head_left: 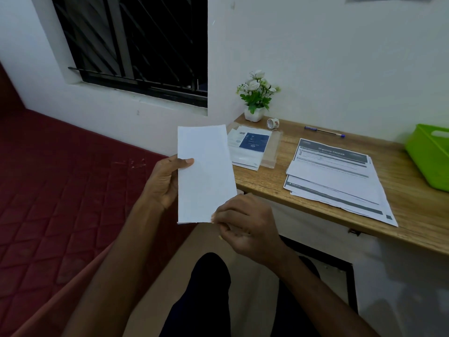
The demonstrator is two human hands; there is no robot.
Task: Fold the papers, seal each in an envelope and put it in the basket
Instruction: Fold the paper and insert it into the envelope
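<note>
"Organize Clothes" on top sheet (331,164)

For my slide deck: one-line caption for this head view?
Both hands, left hand and right hand, hold a folded paper beside the desk.

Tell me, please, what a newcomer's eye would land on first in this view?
Probably the folded white paper held up mid-frame, the left hand gripping its left edge and the right hand pinching its lower right corner. Next, the bright green basket at the wooden desk's far right, beside the printed sheets.
</note>
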